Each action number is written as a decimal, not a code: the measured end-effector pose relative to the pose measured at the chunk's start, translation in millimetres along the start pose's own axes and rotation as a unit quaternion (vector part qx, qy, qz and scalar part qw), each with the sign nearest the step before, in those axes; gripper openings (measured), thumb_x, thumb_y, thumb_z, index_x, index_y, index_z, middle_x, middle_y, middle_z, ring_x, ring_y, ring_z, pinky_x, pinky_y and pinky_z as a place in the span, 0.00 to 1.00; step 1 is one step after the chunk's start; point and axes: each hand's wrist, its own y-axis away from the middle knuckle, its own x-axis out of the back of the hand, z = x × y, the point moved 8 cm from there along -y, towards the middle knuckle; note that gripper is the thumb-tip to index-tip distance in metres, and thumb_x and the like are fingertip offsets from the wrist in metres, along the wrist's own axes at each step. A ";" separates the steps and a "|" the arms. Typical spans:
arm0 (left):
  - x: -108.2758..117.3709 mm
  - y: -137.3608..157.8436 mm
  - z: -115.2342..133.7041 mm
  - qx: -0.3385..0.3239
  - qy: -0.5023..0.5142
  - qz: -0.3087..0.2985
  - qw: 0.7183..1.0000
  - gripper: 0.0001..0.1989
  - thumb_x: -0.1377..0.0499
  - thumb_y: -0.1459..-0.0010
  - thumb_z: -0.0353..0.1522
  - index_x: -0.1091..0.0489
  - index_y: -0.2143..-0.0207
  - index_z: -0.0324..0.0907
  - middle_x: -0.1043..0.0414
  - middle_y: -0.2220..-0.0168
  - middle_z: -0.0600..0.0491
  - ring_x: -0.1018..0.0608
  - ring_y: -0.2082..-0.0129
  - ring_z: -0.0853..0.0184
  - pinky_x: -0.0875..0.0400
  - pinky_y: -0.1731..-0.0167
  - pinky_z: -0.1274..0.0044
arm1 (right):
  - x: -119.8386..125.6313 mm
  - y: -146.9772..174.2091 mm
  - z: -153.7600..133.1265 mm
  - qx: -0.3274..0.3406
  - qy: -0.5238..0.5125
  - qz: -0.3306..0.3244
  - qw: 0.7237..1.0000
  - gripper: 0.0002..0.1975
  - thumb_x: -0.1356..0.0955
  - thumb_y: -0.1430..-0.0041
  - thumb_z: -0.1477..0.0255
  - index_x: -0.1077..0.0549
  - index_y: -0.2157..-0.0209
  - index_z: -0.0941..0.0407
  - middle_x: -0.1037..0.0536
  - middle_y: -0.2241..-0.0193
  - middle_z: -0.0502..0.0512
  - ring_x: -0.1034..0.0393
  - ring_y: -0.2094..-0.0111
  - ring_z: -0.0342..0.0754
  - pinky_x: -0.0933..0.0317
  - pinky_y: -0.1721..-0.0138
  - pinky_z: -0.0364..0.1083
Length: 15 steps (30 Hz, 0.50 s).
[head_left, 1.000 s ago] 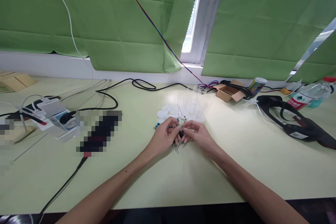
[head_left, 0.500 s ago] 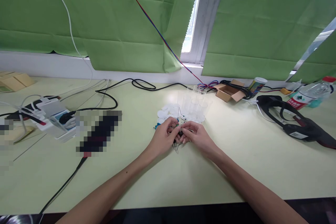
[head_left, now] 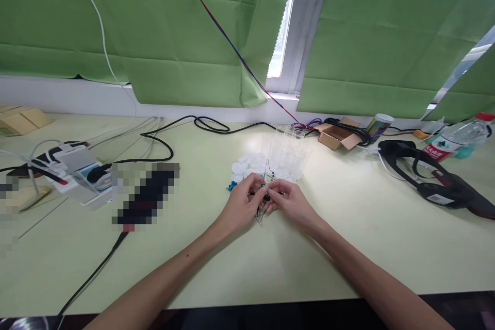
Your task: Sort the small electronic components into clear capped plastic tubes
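Observation:
My left hand (head_left: 246,197) and my right hand (head_left: 289,198) meet at the middle of the table, fingertips pinched together. Between them are small electronic components (head_left: 266,197), dark and greenish, with thin wire leads; the fingers cover most of them. One bent lead (head_left: 267,166) rises above the fingertips, and more thin leads (head_left: 260,217) stick out below the hands. Blue components (head_left: 232,185) lie just beyond my left hand. Behind the hands are several white round lids (head_left: 247,161) and clear plastic tubes (head_left: 286,154), standing upright.
A blurred-out dark device (head_left: 149,196) with a cable and a white power strip (head_left: 83,172) lie on the left. At the back right are a small cardboard box (head_left: 337,136), a can (head_left: 379,126), a bottle (head_left: 444,144) and a black headset (head_left: 433,185). A black cable (head_left: 216,128) runs along the wall.
The bent lead above the fingertips has shifted slightly to the right. The fingers have moved a little around the components; both arms stay nearly in place.

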 end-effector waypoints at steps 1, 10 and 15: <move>-0.1 0.2 -0.1 0.001 -0.002 0.001 1.000 0.10 0.46 0.38 0.41 0.34 0.61 0.44 0.31 0.67 0.54 0.27 0.69 0.68 0.28 0.70 0.76 | 0.0 -0.1 -0.1 0.001 0.001 0.001 1.000 0.18 0.27 0.47 0.57 0.27 0.66 0.58 0.25 0.75 0.49 0.24 0.75 0.44 0.27 0.68 0.47; -0.1 3.9 6.8 -0.011 -0.021 0.011 1.000 0.08 0.46 0.38 0.39 0.34 0.63 0.44 0.30 0.66 0.54 0.27 0.70 0.69 0.30 0.71 0.78 | 0.4 2.0 -2.5 0.000 0.002 0.012 1.000 0.18 0.26 0.48 0.57 0.27 0.66 0.58 0.25 0.74 0.49 0.24 0.75 0.45 0.27 0.67 0.47; 0.6 3.8 7.9 -0.008 -0.021 0.021 1.000 0.08 0.45 0.38 0.39 0.34 0.64 0.44 0.30 0.66 0.54 0.28 0.70 0.70 0.31 0.72 0.79 | 1.5 0.2 1.3 0.007 0.005 0.011 1.000 0.17 0.27 0.47 0.58 0.28 0.66 0.57 0.25 0.75 0.49 0.24 0.75 0.45 0.27 0.67 0.47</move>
